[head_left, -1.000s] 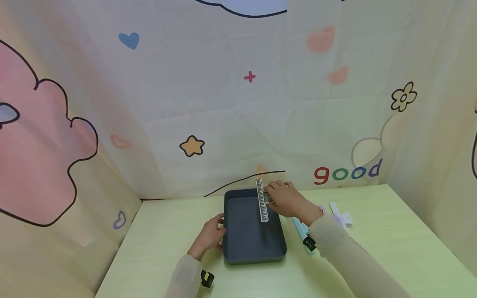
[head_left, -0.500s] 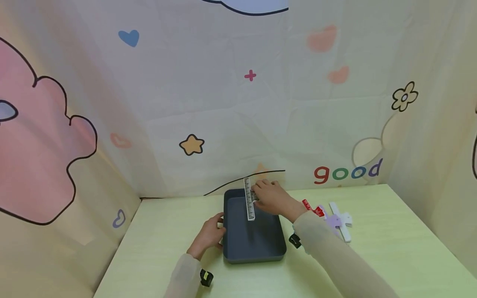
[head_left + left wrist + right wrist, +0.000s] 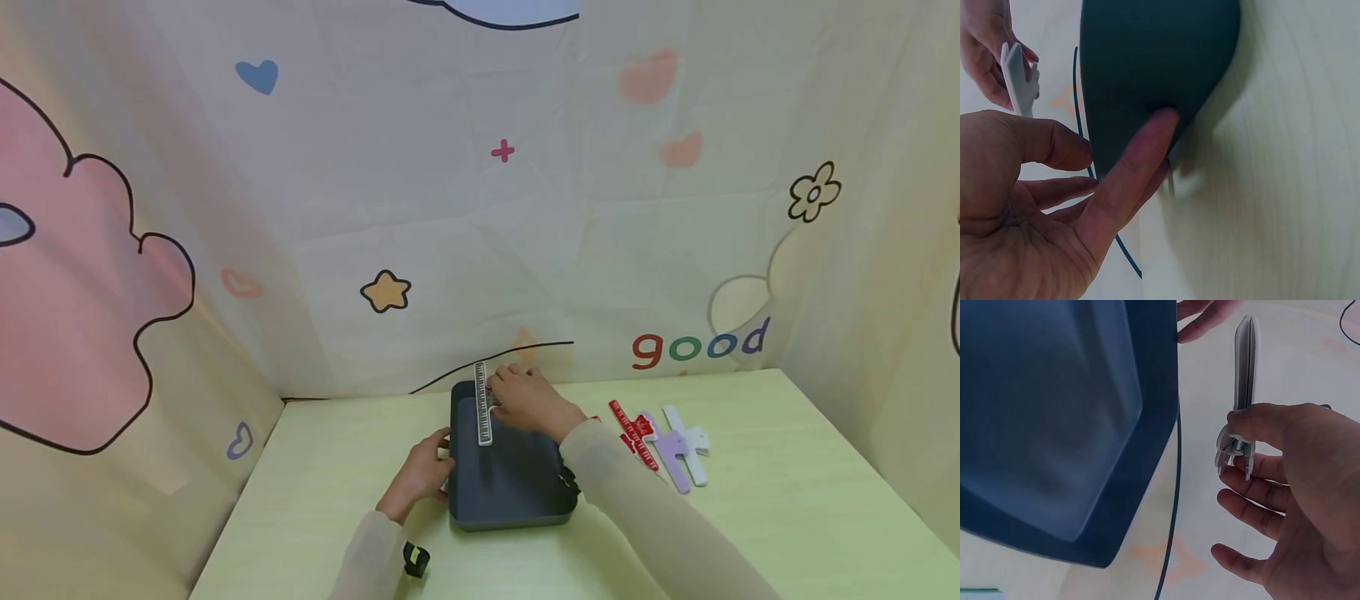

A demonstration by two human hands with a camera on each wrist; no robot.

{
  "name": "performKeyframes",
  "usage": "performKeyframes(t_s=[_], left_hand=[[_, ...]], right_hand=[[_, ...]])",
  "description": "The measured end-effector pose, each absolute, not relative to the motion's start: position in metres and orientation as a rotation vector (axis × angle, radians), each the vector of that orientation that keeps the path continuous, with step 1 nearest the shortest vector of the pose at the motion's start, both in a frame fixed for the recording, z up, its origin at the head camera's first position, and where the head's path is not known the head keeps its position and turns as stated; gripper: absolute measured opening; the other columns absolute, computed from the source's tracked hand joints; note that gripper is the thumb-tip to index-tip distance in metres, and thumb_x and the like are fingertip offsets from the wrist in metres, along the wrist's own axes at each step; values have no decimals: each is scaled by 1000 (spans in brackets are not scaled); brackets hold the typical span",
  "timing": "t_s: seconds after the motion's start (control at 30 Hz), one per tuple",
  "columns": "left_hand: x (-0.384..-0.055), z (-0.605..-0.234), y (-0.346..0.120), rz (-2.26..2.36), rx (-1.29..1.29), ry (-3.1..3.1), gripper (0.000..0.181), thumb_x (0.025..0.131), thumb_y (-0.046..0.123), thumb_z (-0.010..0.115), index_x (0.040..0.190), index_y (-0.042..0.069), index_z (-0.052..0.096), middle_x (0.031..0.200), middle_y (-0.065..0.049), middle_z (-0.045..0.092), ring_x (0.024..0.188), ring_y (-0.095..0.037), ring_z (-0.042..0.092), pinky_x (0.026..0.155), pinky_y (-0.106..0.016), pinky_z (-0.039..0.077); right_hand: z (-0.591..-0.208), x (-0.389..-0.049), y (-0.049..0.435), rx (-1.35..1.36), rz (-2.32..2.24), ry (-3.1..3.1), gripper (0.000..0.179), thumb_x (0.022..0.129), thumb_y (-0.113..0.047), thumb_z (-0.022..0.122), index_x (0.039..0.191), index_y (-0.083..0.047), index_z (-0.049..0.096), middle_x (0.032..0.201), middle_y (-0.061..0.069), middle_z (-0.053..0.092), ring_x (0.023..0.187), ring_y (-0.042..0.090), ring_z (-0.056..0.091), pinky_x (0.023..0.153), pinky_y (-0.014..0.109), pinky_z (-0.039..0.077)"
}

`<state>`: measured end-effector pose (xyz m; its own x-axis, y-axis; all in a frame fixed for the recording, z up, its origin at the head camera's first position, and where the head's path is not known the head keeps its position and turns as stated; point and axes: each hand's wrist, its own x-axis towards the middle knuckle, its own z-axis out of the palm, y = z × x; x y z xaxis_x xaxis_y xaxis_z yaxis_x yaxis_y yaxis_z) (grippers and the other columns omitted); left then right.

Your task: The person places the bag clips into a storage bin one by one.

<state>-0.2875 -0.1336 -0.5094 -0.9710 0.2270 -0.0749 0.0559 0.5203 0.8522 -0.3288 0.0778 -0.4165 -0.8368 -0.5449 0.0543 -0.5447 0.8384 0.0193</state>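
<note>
A dark blue-grey rectangular tray [image 3: 512, 500] lies on the table. At its left side my left hand [image 3: 418, 472] rests its fingers against the outer wall, which the left wrist view shows from close by. My right hand [image 3: 531, 402] pinches a long white spring clip [image 3: 483, 408] printed with black piano keys, holding it above the far left part of the tray. Seen from the right wrist, the clip [image 3: 1245, 369] has a metal spring, and thumb and fingertips squeeze its handles. The clip is apart from the tray floor.
Right of the tray lie red piano-key clips [image 3: 628, 421], a purple clip [image 3: 670, 450] and a white clip [image 3: 686, 446]. The right sleeve [image 3: 637, 492] partly covers this group. A patterned cloth [image 3: 480, 208] hangs behind the pale green table [image 3: 780, 483].
My right hand has moved left with the piano-key clip, from over the tray's right part to over its far left. The clips on the right have come into view. My left hand stays put.
</note>
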Motion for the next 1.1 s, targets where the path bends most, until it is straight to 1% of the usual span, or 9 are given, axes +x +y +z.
performKeyframes(t_s=[0.17, 0.43, 0.57, 0.77, 0.93, 1.1], left_hand=[[-288, -509, -135, 1410, 240, 2603, 59, 90, 1, 48, 148, -3, 35, 133, -32, 52, 104, -40, 66, 48, -35, 60], [-289, -511, -135, 1413, 233, 2605, 59, 91, 2, 48, 148, -2, 35, 132, -31, 52, 104, -39, 66, 48, -34, 60], [-289, -512, -134, 1425, 226, 2592, 58, 91, 1, 48, 148, -1, 36, 133, -30, 52, 103, -37, 66, 48, -35, 60], [-290, -512, -135, 1424, 226, 2592, 59, 91, 1, 48, 148, -1, 36, 133, -29, 52, 99, -32, 67, 48, -34, 60], [-289, -510, -134, 1425, 241, 2602, 58, 91, 1, 48, 148, -1, 37, 132, -30, 53, 96, -32, 67, 48, -34, 60], [-287, -509, -133, 1424, 250, 2601, 57, 92, 1, 47, 148, -1, 37, 132, -30, 53, 97, -32, 67, 48, -34, 60]], right_hand=[[-424, -336, 68, 853, 9, -3007, 41, 100, -30, 53, 136, -11, 53, 135, 9, 54, 129, 28, 48, 103, 54, 45], [-441, -344, 53, 791, -11, -3070, 44, 99, -33, 54, 138, -12, 52, 141, 8, 51, 135, 27, 46, 110, 56, 41], [-445, -345, 48, 789, -50, -3099, 47, 98, -36, 56, 140, -14, 52, 144, 7, 51, 136, 26, 46, 110, 54, 42], [-452, -348, 45, 783, -26, -3125, 47, 97, -35, 59, 139, -14, 53, 140, 6, 53, 131, 26, 49, 110, 54, 42], [-460, -350, 41, 749, -23, -3147, 51, 97, -36, 59, 142, -14, 50, 144, 6, 51, 134, 27, 48, 111, 54, 42], [-468, -350, 38, 722, -37, -3159, 52, 95, -36, 61, 141, -13, 51, 140, 6, 53, 131, 26, 50, 109, 52, 44]])
